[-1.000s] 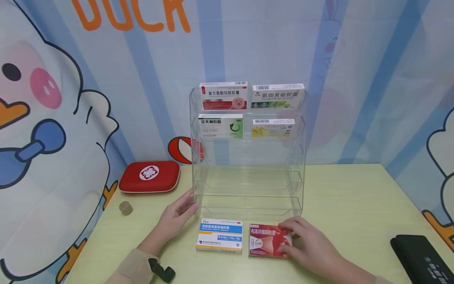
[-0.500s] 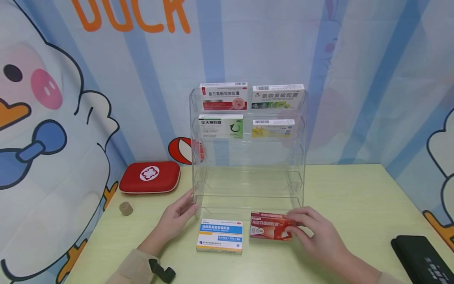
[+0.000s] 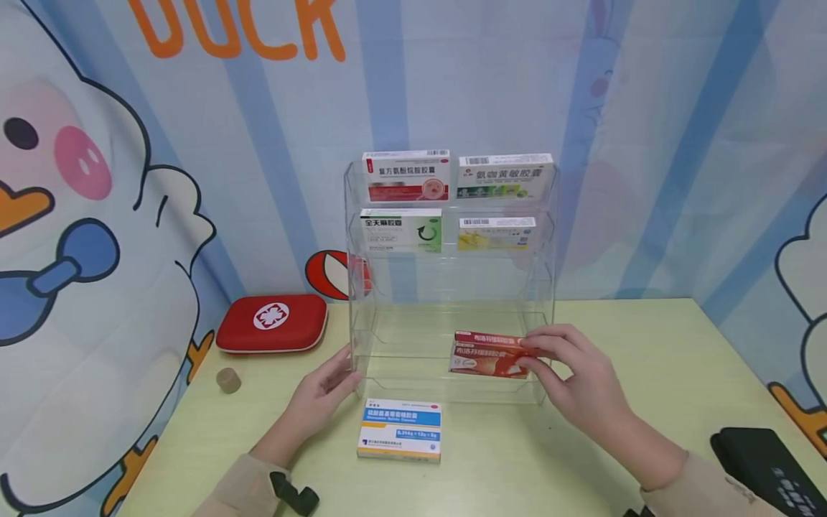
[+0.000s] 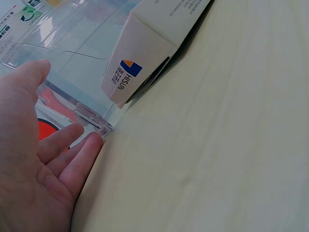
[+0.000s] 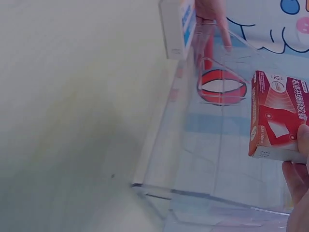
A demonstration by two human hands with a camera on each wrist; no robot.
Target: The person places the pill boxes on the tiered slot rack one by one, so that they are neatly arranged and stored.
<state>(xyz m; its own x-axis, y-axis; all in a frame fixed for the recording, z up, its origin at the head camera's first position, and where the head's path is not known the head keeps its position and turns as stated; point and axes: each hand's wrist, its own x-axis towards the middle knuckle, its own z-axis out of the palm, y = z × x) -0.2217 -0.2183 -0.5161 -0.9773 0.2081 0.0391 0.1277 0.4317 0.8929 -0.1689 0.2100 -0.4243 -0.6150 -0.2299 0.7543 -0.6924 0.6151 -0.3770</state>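
My right hand (image 3: 578, 366) pinches a red medicine box (image 3: 489, 359) by its right end, thumb on the printed front. It holds the box, tilted back, at the lower tiers of a clear stepped display rack (image 3: 452, 283); whether they touch is unclear. In the right wrist view, the red box (image 5: 280, 113) shows above the clear plastic. My left hand (image 3: 326, 388) rests against the rack's lower left side, its thumb and fingers (image 4: 79, 166) extended around the corner. A blue-and-white medicine box (image 3: 400, 431) lies flat before the rack.
Two medicine boxes sit on the top tier, including a red-and-white one (image 3: 408, 176); two more sit below, including a green-and-white one (image 3: 402, 231). A red first-aid case (image 3: 271, 323) and brown plug (image 3: 229, 380) lie left. A black case (image 3: 769, 470) lies right.
My right hand has lifted the red box off the table and carried it away from me to the rack's lower tiers, tilting it more upright. My left hand has stayed at the rack.
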